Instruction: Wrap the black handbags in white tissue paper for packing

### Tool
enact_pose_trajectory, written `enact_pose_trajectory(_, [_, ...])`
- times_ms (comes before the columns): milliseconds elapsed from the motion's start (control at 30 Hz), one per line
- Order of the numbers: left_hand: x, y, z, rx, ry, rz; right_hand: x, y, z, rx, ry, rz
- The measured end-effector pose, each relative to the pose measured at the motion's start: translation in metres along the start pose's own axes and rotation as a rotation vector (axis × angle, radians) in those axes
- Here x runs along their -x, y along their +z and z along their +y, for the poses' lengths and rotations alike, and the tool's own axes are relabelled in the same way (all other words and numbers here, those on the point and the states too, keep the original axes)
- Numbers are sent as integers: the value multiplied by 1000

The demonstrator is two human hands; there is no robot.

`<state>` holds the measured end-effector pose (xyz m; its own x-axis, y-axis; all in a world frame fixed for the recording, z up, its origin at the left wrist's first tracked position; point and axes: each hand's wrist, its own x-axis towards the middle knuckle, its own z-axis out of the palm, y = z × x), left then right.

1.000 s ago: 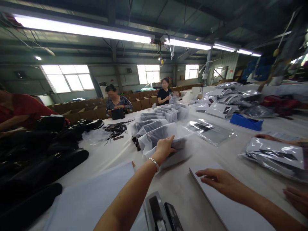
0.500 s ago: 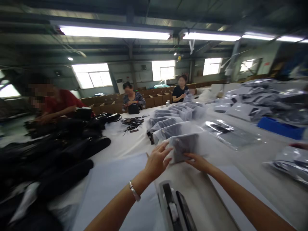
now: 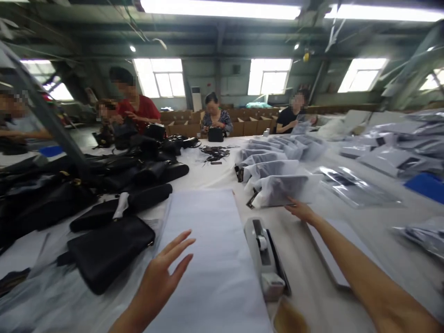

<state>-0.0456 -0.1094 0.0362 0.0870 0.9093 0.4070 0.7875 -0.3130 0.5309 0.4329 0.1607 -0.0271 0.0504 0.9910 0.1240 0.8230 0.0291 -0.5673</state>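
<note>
My left hand (image 3: 166, 273) hovers with fingers apart over the left edge of a stack of white sheets (image 3: 208, 245), holding nothing. My right hand (image 3: 300, 210) reaches forward, its fingertips at the lower edge of a wrapped bag (image 3: 280, 189) that heads a row of similar wrapped bags (image 3: 270, 159). Its fingers look spread rather than wrapped round the bag. A tape dispenser (image 3: 262, 249) lies between the sheets and my right forearm. Left of the sheets lies a black bag (image 3: 111, 247).
Many black bags (image 3: 138, 171) pile up at the left. Clear plastic packets (image 3: 354, 185) and a blue item (image 3: 426, 187) lie at the right. Across the table sit people, one in patterned clothing (image 3: 225, 121). Cardboard boxes (image 3: 249, 126) stand behind them.
The view has turned left. My left hand has left the wrapped bag and moved back over the white sheets. My right hand has stayed near the bag's lower edge.
</note>
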Motion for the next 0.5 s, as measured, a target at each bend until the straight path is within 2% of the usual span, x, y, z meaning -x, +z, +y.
enact_pose_trajectory(100, [23,-14,-17,-33,-22,85,1,-3,-4,53,61,48])
enact_pose_trajectory(300, [54,-21,-21,-24,-126,179,7,-23,-34,146,41,230])
enact_pose_trajectory(433, [64,-32,-35,-5,-214,211,21,-30,-50,146,-82,207])
enact_pose_trajectory(467, [65,-38,-43,-13,-254,232,25,-29,-51,167,-140,286])
enact_pose_trajectory(500, [65,-46,-53,-25,-305,268,29,-28,-53,170,-208,303])
